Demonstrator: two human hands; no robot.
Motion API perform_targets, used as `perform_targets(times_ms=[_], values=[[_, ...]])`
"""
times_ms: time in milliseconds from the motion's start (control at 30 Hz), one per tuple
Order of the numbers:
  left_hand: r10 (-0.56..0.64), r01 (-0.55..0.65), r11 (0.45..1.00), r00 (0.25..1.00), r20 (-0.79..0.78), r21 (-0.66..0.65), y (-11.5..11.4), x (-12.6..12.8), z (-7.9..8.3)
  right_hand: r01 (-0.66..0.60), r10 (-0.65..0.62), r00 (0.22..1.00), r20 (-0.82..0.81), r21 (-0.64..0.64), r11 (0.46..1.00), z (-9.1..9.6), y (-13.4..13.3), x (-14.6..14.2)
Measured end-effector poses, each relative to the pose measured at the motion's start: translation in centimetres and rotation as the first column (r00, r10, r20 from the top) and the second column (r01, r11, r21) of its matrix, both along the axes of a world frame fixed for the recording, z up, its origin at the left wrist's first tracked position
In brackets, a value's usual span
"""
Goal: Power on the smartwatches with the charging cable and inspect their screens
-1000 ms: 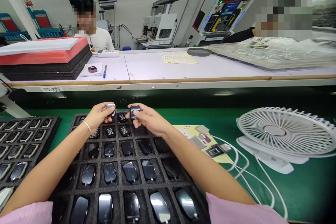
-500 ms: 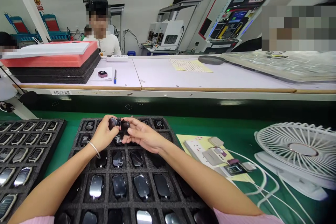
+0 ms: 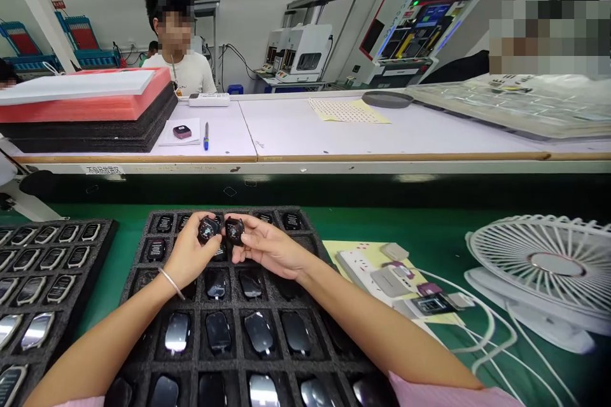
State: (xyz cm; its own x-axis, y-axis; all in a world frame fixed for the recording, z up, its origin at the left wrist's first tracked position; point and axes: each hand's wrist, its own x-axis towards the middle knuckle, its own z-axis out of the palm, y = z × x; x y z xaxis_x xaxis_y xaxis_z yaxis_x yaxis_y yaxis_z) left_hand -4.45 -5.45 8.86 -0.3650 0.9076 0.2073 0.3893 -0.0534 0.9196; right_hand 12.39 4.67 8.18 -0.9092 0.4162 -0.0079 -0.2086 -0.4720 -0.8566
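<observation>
My left hand [image 3: 191,255] pinches a small dark watch body [image 3: 208,229], its back side turned up toward me. My right hand [image 3: 267,245] grips a second dark watch body [image 3: 234,229] right beside it; the two pieces almost touch. Both hands hover over the far rows of a black foam tray [image 3: 138,267] whose pockets hold several watch bodies, some face up and shiny, some back up. A thin bracelet sits on my left wrist.
A second foam tray [image 3: 102,235] of watch bodies lies at the left. A white desk fan [image 3: 539,267] with cables and a power strip [image 3: 363,267] sits right on the green mat. Across the white bench [image 3: 334,133] a person sits behind stacked foam sheets [image 3: 95,114].
My hands came together and dropped closer to the tray. Both watch bodies were turned over, backs now facing up. The camera shifted slightly.
</observation>
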Motion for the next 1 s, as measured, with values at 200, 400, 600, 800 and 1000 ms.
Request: perform_targets(times_ms=[200, 400, 600, 800, 1000], values=[[-0.059, 0.056, 0.998, 0.996, -0.072, -0.038, -2.1, 1.3, 1.7, -0.046, 0.046, 0.999, 0.014, -0.010, 0.999, 1.2, -1.3, 1.2], [-0.033, 0.027, 0.997, 0.996, -0.080, -0.068, -2.5, 2.1, 0.9, -0.023, 0.023, 1.000, -0.021, -0.015, 1.000, 0.2, -2.2, 1.4], [-0.025, 0.020, 0.998, 0.997, -0.078, -0.065, -2.6, 2.4, 0.4, -0.043, 0.042, 0.997, -0.058, -0.022, 0.999, -0.3, -2.2, 1.4], [-0.035, 0.030, 0.996, 0.997, -0.064, -0.086, -2.7, 2.4, 0.5, -0.056, 0.054, 0.997, -0.051, -0.025, 0.998, -0.5, -2.2, 1.5], [-0.031, 0.027, 0.996, 0.998, -0.048, -0.085, -2.6, 2.5, 0.3, -0.058, 0.056, 0.997, -0.050, -0.024, 0.998, -0.5, -2.3, 1.5]])
